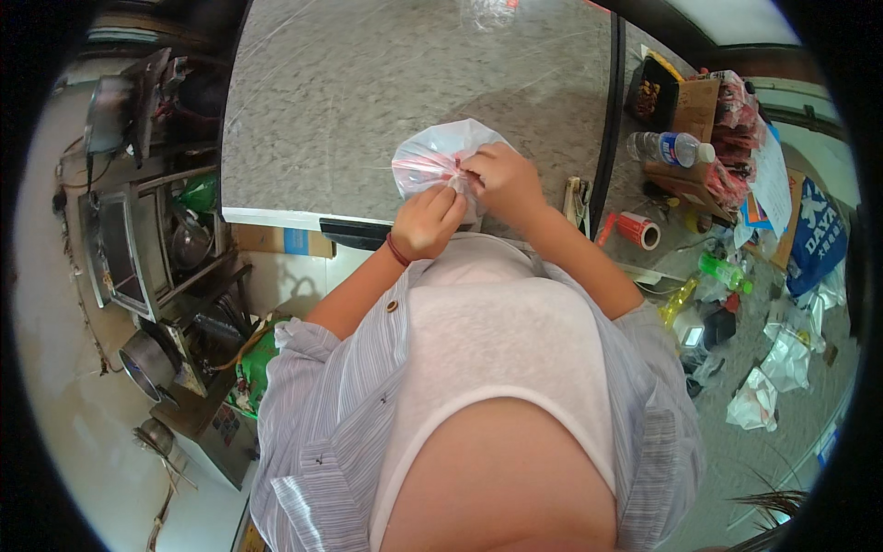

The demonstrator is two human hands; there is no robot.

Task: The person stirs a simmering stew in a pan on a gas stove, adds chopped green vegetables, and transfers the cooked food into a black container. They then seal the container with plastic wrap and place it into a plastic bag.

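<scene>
A translucent white plastic bag (422, 148) with something pink or red showing inside rests at the front edge of the grey table (359, 90). Its top is gathered to a bunch. My left hand (429, 219) pinches the gathered plastic from the near left side, a dark red band on its wrist. On the right of the bunch, my right hand (502, 176) has its fingers bent around the plastic near a small red spot. What the fingertips grip exactly is partly hidden. The bag's contents cannot be made out.
To the right stand a clear plastic bottle (666, 148), a cardboard box (695, 110) of red packets and a red roll (636, 230). Clear crumpled plastic (488, 12) lies at the table's far side. Metal pots (146, 362) and racks are at left.
</scene>
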